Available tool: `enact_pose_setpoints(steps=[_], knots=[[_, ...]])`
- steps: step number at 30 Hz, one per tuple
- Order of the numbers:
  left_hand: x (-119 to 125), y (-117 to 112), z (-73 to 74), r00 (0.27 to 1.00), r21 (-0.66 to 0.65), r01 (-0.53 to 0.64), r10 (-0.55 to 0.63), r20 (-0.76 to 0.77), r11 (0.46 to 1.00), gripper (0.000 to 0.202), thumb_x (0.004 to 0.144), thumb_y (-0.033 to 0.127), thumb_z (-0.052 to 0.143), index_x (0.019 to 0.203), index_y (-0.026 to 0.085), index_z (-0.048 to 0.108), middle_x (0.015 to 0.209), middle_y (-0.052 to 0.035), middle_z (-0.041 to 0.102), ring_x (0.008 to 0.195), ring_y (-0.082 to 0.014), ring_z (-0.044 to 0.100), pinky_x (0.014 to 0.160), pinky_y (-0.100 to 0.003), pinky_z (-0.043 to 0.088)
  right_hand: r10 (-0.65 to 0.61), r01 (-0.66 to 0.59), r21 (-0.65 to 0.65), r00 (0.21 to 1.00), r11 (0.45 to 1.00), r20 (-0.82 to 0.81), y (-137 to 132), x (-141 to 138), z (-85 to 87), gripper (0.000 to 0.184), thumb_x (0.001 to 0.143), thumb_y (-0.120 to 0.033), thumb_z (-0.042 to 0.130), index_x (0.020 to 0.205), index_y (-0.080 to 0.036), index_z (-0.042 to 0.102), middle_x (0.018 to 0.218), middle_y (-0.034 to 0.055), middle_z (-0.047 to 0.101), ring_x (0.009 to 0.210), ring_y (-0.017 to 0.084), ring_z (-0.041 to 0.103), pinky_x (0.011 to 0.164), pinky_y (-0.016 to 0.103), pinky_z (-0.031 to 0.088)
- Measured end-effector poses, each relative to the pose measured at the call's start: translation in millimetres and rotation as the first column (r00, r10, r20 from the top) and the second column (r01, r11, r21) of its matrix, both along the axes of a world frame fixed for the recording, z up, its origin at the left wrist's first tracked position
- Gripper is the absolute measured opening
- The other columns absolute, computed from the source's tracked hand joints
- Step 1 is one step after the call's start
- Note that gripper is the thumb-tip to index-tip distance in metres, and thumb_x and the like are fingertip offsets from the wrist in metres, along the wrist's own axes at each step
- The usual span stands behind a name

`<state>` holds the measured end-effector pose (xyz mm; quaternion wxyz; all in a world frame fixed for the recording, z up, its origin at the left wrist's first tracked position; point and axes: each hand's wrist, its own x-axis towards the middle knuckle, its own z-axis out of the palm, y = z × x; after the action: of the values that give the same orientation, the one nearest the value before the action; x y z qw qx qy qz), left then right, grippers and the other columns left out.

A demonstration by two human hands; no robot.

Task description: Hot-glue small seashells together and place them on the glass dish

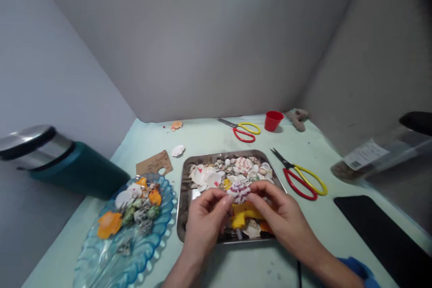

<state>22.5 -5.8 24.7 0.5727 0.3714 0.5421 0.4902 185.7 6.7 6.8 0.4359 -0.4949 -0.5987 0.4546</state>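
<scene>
Both my hands meet over the metal tray [184,175] of seashells. My left hand [205,220] and my right hand [279,216] pinch one purple-and-white ribbed shell [239,191] between their fingertips. Just below the shell, between my hands, a yellow glue gun [242,216] lies in the tray. The tray holds several white, pink and orange shells [229,171].
A blue glass dish [111,256] with coloured shells sits left. Two red-and-yellow scissors [300,176] [245,129], a red cup [272,120], a brown card tag [154,163], loose shells [177,150], a dark tablet [378,229] at right, a teal bin [67,162] at left.
</scene>
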Motion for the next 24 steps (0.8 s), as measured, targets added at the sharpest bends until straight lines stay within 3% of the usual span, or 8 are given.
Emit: enact_pose_setpoints(steps=[4, 8, 12, 15, 19, 22, 24], knots=[[-13, -13, 14.7, 0.992, 0.065, -0.064, 0.071, -0.104, 0.996, 0.025, 0.069, 0.036, 0.07, 0.064, 0.015, 0.057, 0.042, 0.0084, 0.041, 0.035, -0.0029, 0.034, 0.036, -0.015, 0.025, 0.025, -0.025, -0.034, 1.0, 0.999, -0.008, 0, 0, -2.3, 0.022, 0.086, -0.041, 0.054, 0.093, -0.021, 0.058, 0.083, 0.0018, 0.063, 0.075, 0.017, 0.063, 0.064, 0.024, 0.052], [-50, -29, 23.6, 0.94, 0.121, -0.201, 0.226, -0.256, 0.972, 0.021, 0.07, 0.035, 0.068, 0.07, 0.016, 0.061, 0.049, 0.0061, 0.048, 0.041, -0.005, 0.04, 0.04, -0.015, 0.031, -0.01, 0.011, -0.005, 0.995, 1.0, 0.097, 0, 1, -4.6, 0.028, 0.085, -0.046, 0.053, 0.095, -0.021, 0.059, 0.088, 0.0039, 0.065, 0.079, 0.019, 0.063, 0.067, 0.026, 0.054], [-101, -39, 29.9, 0.794, 0.161, -0.344, 0.378, -0.476, 0.925, 0.023, 0.068, 0.038, 0.069, 0.07, 0.016, 0.062, 0.045, 0.0064, 0.048, 0.042, -0.0072, 0.041, 0.043, -0.018, 0.033, -0.028, 0.018, 0.058, 0.983, 0.998, 0.184, -1, 2, -5.5, 0.03, 0.084, -0.048, 0.053, 0.094, -0.021, 0.06, 0.09, 0.0043, 0.066, 0.078, 0.02, 0.064, 0.067, 0.026, 0.054], [-138, -46, 34.8, 0.663, 0.121, -0.408, 0.385, -0.642, 0.905, 0.03, 0.067, 0.045, 0.067, 0.072, 0.016, 0.064, 0.042, 0.0061, 0.047, 0.043, -0.0097, 0.041, 0.044, -0.02, 0.031, -0.029, 0.011, 0.09, 0.978, 0.996, 0.208, -1, 3, -5.8, 0.03, 0.083, -0.048, 0.053, 0.092, -0.021, 0.061, 0.089, 0.0048, 0.067, 0.076, 0.02, 0.065, 0.066, 0.025, 0.055], [-177, -61, 36.6, 0.519, 0.1, -0.528, 0.413, -0.748, 0.843, 0.038, 0.07, 0.053, 0.061, 0.079, 0.017, 0.067, 0.043, 0.0053, 0.049, 0.047, -0.0121, 0.043, 0.048, -0.022, 0.031, -0.039, 0.017, 0.097, 0.973, 0.995, 0.227, 0, 3, -7.5, 0.031, 0.082, -0.049, 0.053, 0.091, -0.021, 0.062, 0.089, 0.0054, 0.068, 0.075, 0.02, 0.067, 0.064, 0.025, 0.056], [-193, -70, 31.8, 0.496, 0.097, -0.555, 0.422, -0.758, 0.826, 0.038, 0.071, 0.054, 0.059, 0.078, 0.017, 0.066, 0.041, 0.0058, 0.046, 0.046, -0.0119, 0.039, 0.048, -0.022, 0.028, -0.03, 0.005, 0.11, 0.973, 0.994, 0.23, 0, 3, -8.9, 0.032, 0.082, -0.049, 0.053, 0.091, -0.021, 0.063, 0.089, 0.0061, 0.069, 0.074, 0.021, 0.068, 0.06, 0.024, 0.056], [-197, -72, 27.4, 0.537, 0.081, -0.54, 0.416, -0.734, 0.838, 0.037, 0.071, 0.053, 0.058, 0.074, 0.017, 0.065, 0.04, 0.0059, 0.046, 0.045, -0.0116, 0.039, 0.048, -0.022, 0.028, -0.02, -0.01, 0.122, 0.97, 0.992, 0.242, 1, 3, -8.9, 0.031, 0.081, -0.049, 0.052, 0.09, -0.021, 0.063, 0.087, 0.0063, 0.07, 0.072, 0.021, 0.068, 0.057, 0.024, 0.055]])
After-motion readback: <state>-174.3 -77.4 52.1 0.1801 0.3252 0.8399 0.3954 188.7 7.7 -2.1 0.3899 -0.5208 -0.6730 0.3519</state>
